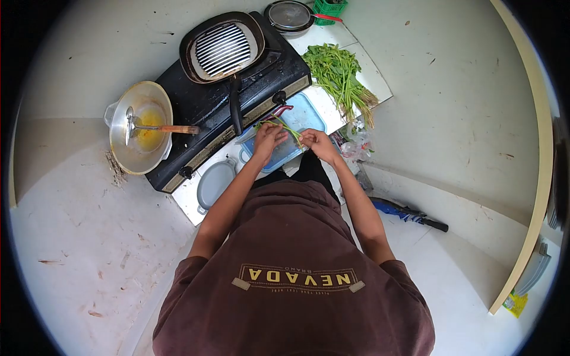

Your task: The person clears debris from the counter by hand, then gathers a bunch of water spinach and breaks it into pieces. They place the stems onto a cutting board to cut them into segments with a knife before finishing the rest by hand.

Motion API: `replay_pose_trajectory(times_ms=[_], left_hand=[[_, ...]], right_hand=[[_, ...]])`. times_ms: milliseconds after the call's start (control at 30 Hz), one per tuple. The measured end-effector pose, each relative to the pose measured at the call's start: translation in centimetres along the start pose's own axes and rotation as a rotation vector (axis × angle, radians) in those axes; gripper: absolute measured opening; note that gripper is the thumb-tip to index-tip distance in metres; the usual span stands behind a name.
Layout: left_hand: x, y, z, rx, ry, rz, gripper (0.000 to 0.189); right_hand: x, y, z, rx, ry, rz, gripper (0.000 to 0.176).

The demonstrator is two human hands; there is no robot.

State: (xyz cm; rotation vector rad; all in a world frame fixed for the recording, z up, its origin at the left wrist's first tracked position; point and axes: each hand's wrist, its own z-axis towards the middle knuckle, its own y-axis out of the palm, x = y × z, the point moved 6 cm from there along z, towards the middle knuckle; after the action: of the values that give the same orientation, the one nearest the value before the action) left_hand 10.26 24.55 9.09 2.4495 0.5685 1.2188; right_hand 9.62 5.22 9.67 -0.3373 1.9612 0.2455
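Between my two hands, above a blue tray (304, 114), stretches a thin green vegetable stem (287, 127). My left hand (268, 141) has its fingers bent round the leafy end of the stem. The lower end is pinched in the fingertips of my right hand (317, 144). A knife (246, 135) with a dark red handle lies across the tray, just beyond my left hand. Up and to the right, a pile of leafy green stems (337, 74) with roots rests on the white tiles.
A black stove (205, 113) bears a square grill pan (222, 48). Left of it is a pot (142, 142) with yellow liquid and a wooden-handled ladle (169, 129). A grey dish (216, 185) sits near my left forearm; plastic bags (358, 146) lie right of my right hand.
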Motion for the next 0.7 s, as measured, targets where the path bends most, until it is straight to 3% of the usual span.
replay_pose_trajectory(times_ms=[200,333,700], left_hand=[[0.7,-0.3,0.6,0.016,0.057,-0.129,0.018],[0.8,-0.6,1.1,0.037,0.048,-0.191,0.016],[1.2,-2.1,0.4,0.077,0.025,-0.271,0.011]], right_hand=[[1.4,-1.4,-0.1,-0.085,0.138,0.083,0.014],[1.4,-1.4,0.0,-0.076,0.138,0.162,0.015],[3.3,-3.4,0.2,0.04,0.056,0.027,0.015]])
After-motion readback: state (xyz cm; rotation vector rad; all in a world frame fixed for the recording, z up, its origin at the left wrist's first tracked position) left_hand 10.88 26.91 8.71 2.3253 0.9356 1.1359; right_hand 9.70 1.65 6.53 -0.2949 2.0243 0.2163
